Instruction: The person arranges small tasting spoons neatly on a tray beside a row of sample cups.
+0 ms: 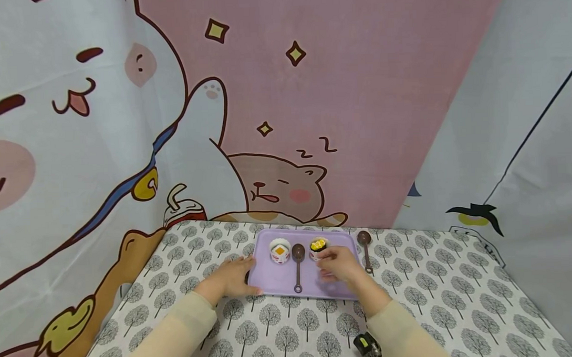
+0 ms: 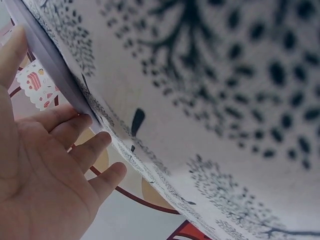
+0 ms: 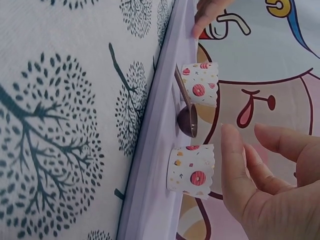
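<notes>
My left hand (image 1: 232, 277) rests against the left edge of the lavender tray (image 1: 273, 284), its fingers fairly straight along the rim. Over the tray's right side is my right hand (image 1: 338, 265), thumb and fingers apart with nothing between them. Just beyond its fingertips stands a patterned paper cup (image 3: 192, 172), apart from the hand; a black piece with a yellow top (image 1: 319, 244) sits in it. Another paper cup (image 1: 280, 258) on the left holds a white piece with an orange square on top. Between the cups lies a brown spoon (image 1: 297, 254), handle toward me.
Right of the tray, a second brown spoon (image 1: 365, 240) lies on the tree-print tablecloth (image 1: 287, 336). Near my right sleeve (image 1: 405, 329) is a small black object with a yellow-green mark (image 1: 364, 344), partly hidden. A cartoon-print curtain (image 1: 359, 102) hangs behind the table.
</notes>
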A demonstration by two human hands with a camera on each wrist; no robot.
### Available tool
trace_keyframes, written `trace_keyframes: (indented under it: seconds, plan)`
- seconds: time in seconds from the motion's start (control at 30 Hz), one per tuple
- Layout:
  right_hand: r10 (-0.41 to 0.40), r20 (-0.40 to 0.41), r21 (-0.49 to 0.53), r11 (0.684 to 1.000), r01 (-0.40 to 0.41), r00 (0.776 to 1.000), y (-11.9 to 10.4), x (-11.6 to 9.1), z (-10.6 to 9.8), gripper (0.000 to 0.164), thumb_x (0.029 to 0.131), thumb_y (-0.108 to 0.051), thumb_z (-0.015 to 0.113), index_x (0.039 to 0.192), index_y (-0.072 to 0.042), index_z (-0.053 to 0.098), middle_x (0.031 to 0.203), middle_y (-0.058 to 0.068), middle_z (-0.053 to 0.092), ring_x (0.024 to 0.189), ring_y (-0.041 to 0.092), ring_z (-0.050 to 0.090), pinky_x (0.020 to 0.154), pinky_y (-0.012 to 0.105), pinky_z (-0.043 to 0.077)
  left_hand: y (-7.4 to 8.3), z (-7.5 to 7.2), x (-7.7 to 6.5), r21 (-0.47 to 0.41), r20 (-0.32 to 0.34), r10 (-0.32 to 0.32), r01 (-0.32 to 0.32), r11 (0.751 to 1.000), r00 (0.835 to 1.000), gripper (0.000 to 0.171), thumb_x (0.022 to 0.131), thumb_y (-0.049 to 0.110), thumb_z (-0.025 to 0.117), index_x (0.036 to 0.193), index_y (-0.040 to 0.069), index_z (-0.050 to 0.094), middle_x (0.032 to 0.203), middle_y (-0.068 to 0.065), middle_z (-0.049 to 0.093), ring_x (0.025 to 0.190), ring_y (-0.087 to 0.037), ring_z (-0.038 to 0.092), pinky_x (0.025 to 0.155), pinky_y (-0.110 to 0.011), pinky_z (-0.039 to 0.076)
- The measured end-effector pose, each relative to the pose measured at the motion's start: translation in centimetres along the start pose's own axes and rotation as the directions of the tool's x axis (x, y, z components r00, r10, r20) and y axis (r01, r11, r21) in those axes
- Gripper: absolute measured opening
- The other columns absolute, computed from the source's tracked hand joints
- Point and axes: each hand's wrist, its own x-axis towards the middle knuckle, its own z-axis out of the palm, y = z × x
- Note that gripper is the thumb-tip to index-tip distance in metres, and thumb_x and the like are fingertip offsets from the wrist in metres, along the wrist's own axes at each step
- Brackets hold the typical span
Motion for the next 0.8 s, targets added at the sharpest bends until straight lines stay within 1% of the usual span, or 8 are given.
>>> trace_keyframes:
  seconds: [0.2, 0.43, 0.6, 0.8]
  plan:
    - [-0.005, 0.01, 0.0, 1.0, 0.005, 1.0, -0.1, -0.2, -0.7, 0.03, 0.087, 0.008, 0.066, 0.116, 0.016, 0.059, 0.089, 0.016, 0.063, 0.076, 0.03, 0.066, 0.076, 0.049, 0.062, -0.2, 0.2, 0.1, 0.006, -0.006, 0.008, -0.008, 1.0, 1.0, 0.098, 0.08, 0.061, 0.074, 0.151, 0.001, 0.042, 0.157, -0.017, 0.037, 0.145, -0.042, 0.032, 0.117, -0.061, 0.024]
    - [-0.01, 0.015, -0.02, 1.0, 0.01, 1.0, -0.5, -0.5, -1.6, 0.031, 0.088, 0.007, 0.065, 0.117, 0.015, 0.059, 0.092, 0.017, 0.064, 0.08, 0.03, 0.066, 0.076, 0.045, 0.062, -0.3, 0.3, 0.2, 0.006, -0.01, 0.004, -0.004, 1.0, 1.0, 0.098, 0.079, 0.061, 0.075, 0.15, 0.001, 0.043, 0.157, -0.016, 0.038, 0.144, -0.042, 0.033, 0.118, -0.061, 0.023]
    - [-0.004, 0.004, 0.008, 1.0, 0.004, 1.0, -0.3, -0.6, -2.2, 0.031, 0.089, 0.008, 0.065, 0.118, 0.015, 0.058, 0.093, 0.017, 0.064, 0.08, 0.029, 0.066, 0.077, 0.046, 0.062, -0.2, 0.2, 0.2, 0.006, -0.008, 0.0, 0.0, 1.0, 1.0, 0.097, 0.079, 0.06, 0.075, 0.15, 0.002, 0.043, 0.157, -0.016, 0.038, 0.144, -0.042, 0.033, 0.118, -0.06, 0.023]
    - [-0.015, -0.014, 0.037, 0.999, 0.015, 1.0, 0.1, -0.8, -3.2, 0.034, 0.088, 0.009, 0.064, 0.12, 0.017, 0.056, 0.094, 0.018, 0.063, 0.08, 0.03, 0.066, 0.077, 0.047, 0.062, -0.2, 0.3, 0.2, 0.002, -0.007, -0.006, 0.006, 1.0, 1.0, 0.097, 0.08, 0.06, 0.075, 0.15, 0.002, 0.043, 0.158, -0.016, 0.038, 0.145, -0.042, 0.032, 0.118, -0.06, 0.023]
